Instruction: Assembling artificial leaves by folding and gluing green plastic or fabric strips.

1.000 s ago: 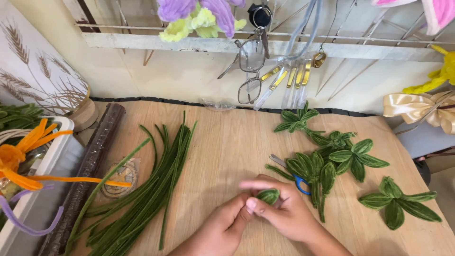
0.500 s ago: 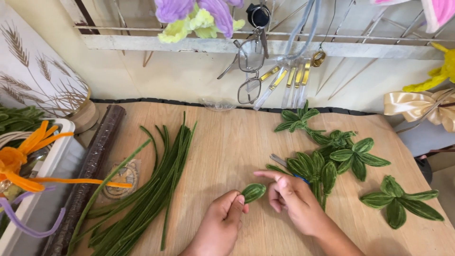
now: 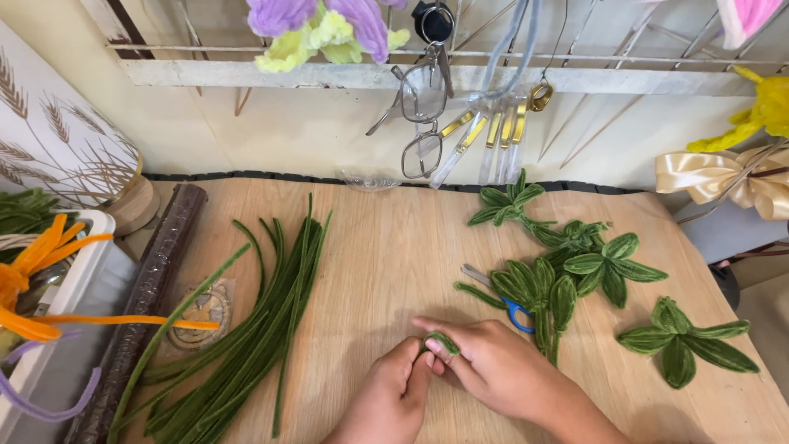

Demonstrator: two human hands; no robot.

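Pipe-cleaner leaf (image 3: 441, 342), small, green and fuzzy, sits low over the bench (image 3: 386, 263), pinched between left hand (image 3: 393, 393) and right hand (image 3: 493, 370); likely feather-light, soft-napped, wire-cored and bendable, best held at its edges with fingertips.

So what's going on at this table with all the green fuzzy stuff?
A person is working at a wooden table, both hands close together near its front edge. The left hand and right hand pinch a small green pipe-cleaner leaf between their fingers. A bundle of straight green pipe cleaners lies to the left. Finished leaf clusters lie to the right, partly covering blue-handled scissors.
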